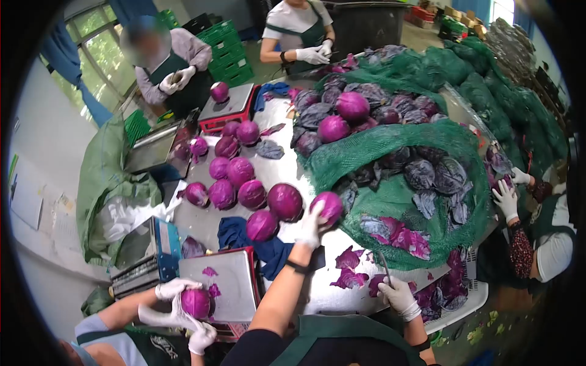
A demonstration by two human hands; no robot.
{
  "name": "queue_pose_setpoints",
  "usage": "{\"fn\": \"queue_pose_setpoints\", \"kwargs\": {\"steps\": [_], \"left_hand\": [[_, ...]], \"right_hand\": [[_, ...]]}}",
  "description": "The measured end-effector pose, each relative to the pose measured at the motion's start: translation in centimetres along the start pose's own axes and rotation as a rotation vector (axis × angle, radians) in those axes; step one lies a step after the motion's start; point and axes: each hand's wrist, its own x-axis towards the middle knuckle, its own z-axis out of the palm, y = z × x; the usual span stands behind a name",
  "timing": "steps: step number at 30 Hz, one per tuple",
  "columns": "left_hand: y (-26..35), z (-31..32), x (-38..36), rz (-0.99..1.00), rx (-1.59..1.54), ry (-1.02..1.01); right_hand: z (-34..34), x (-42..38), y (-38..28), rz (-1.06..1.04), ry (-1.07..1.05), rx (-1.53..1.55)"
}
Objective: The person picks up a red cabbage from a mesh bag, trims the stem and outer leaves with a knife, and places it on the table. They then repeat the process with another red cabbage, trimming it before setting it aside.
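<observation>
My left hand (310, 229), in a white glove, has its fingers on a peeled red cabbage (328, 206) at the edge of the green net. A larger red cabbage (285, 202) sits just left of it, among several others on the metal table. Low on the right, my gloved right hand (400, 299) is closed round a knife (385, 268), its thin blade pointing up and away from me. Torn purple leaves (350, 269) lie on the table between my hands.
A green mesh net (390, 143) full of cabbages covers the right side. Scales (218, 287) stand at lower left and far left. Beside me, a co-worker's hands (183, 299) hold a cabbage. Other workers stand round the table. A white basket (479, 299) holds leaves.
</observation>
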Motion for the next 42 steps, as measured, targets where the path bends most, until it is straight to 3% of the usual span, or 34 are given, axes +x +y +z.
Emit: {"fn": "queue_pose_setpoints", "kwargs": {"steps": [2,3,4,6,7,8,10,11,12,14,15,18,19,20,21,22,23,24,26,28,29,30,31,32,33,35,37,41,42], "left_hand": [[-0.8,-3.2,0.0,0.008,-0.379,-0.128],[0.5,-4.3,-1.1,0.165,-0.337,-0.139],[3.1,-4.0,-3.9,0.069,-0.450,-0.213],[5.8,-4.9,-4.8,0.121,-0.690,-0.169],[6.7,-6.1,-4.6,0.189,-0.647,-0.124],[7.1,-8.2,-4.4,0.269,-0.604,-0.072],[7.9,-11.0,-2.5,0.297,-0.936,-0.050],[8.2,-11.3,-3.0,0.319,-1.042,-0.138],[8.4,-11.7,-3.8,0.214,-1.173,-0.180],[7.8,-11.0,-3.2,0.334,-0.843,-0.106],[6.4,-10.2,-3.0,0.379,-0.536,-0.122],[1.9,-2.4,-6.3,0.228,0.076,-0.062],[-2.7,-3.2,-5.0,0.378,0.347,-0.116],[-2.9,0.6,-8.1,0.135,0.592,-0.065],[-11.8,-3.9,-3.1,0.469,0.698,-0.172],[-9.6,0.7,-8.3,0.110,0.725,-0.269],[-15.8,-1.7,-6.1,0.706,1.146,-0.401],[-12.6,3.5,-12.0,0.030,0.832,-0.491],[-15.2,4.8,-12.1,0.085,0.996,-1.167],[-19.4,4.9,-11.8,-0.012,0.911,-1.558],[-17.9,6.6,-11.6,-0.005,0.913,-1.562],[-14.9,9.2,-11.8,-0.061,0.940,-1.647],[-13.1,10.8,-11.6,-0.123,0.967,-1.732],[-13.3,11.3,-9.7,0.040,0.954,-1.648],[-13.0,11.8,-7.8,-0.028,0.795,-1.480],[-8.9,14.8,-5.6,0.077,0.863,-1.151],[-6.6,16.5,-3.3,0.119,0.857,-0.954],[-7.0,18.4,1.4,0.275,0.756,-0.874],[-8.1,19.1,2.6,0.309,0.690,-0.858]], "right_hand": [[0.4,0.4,1.5,0.036,-0.046,0.102],[0.6,1.3,3.6,-0.111,-0.020,-0.051],[1.1,0.8,2.8,-0.007,-0.040,0.003],[2.1,1.8,5.6,-0.154,-0.093,-0.041],[2.5,1.4,5.1,-0.181,-0.116,-0.043],[2.8,1.1,5.0,-0.010,-0.157,-0.006],[3.3,1.4,7.4,0.109,-0.221,0.144],[3.4,1.1,8.1,0.079,-0.227,0.115],[3.3,0.6,8.6,0.090,-0.213,0.119],[2.6,-0.1,9.0,0.126,-0.214,0.092],[1.9,-0.3,8.9,0.114,-0.177,0.092],[-1.9,0.8,7.4,0.063,-0.021,0.161],[-3.4,1.7,6.6,-0.010,0.096,0.148],[-5.2,2.4,5.4,-0.057,0.151,0.094],[-6.9,3.6,4.5,-0.116,0.198,0.218],[-8.6,5.3,3.8,-0.198,0.289,0.212],[-10.0,4.9,0.3,-0.217,0.339,0.189],[-11.9,6.3,-1.0,-0.225,0.371,0.190],[-15.7,10.1,-3.4,-0.262,0.514,0.058],[-19.6,14.2,-5.5,-0.336,0.673,-0.090],[-21.3,14.3,-8.5,-0.235,0.628,-0.194],[-24.4,18.6,-7.2,-0.417,0.806,-0.557],[-25.7,20.1,-8.2,-0.410,0.834,-0.602],[-26.7,21.4,-9.0,-0.401,0.863,-0.645],[-27.5,22.5,-9.4,-0.401,0.870,-0.642],[-29.0,24.5,-9.5,-0.247,0.937,-0.773],[-29.0,24.3,-8.6,-0.285,0.947,-0.684],[-23.7,19.2,-2.2,-0.655,1.124,-0.385],[-22.9,17.6,-0.2,-0.665,1.100,-0.298]]}}
